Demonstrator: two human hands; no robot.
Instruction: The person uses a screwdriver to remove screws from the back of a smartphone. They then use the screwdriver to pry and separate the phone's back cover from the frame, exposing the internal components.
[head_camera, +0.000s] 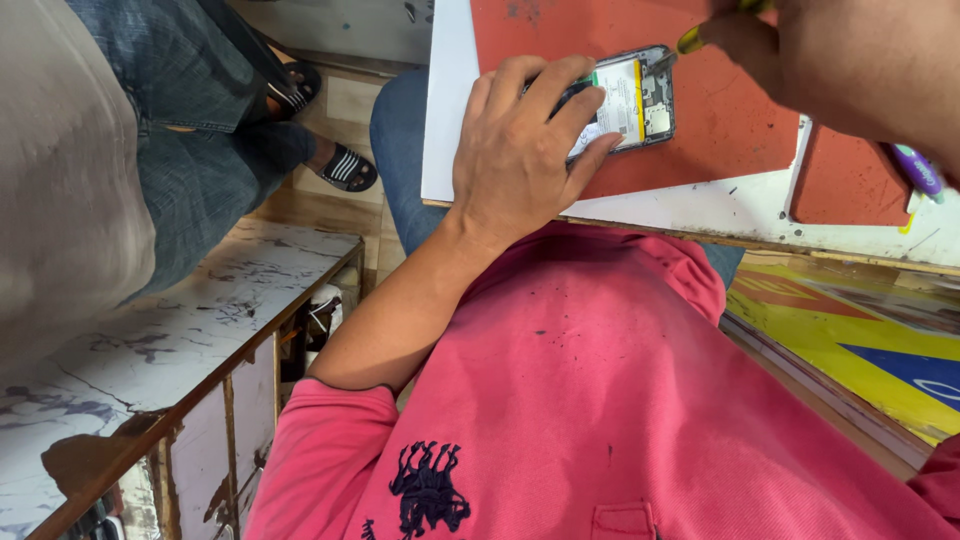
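Note:
An opened phone (637, 98) with its back cover off lies on a red mat (720, 120) on a white board. My left hand (525, 150) lies flat over the phone's left part and presses it down. My right hand (850, 60) comes in from the upper right and grips a yellow-handled tool (690, 40). The tool's tip points at the phone's upper right corner. Circuit parts and a white battery show inside the phone.
A purple pen-like tool (918, 168) lies at the right on the board. Another person in jeans and sandals (345, 168) sits at the upper left. A worn white cabinet (170, 350) stands at the left; a yellow and blue sign (860, 340) lies at the right.

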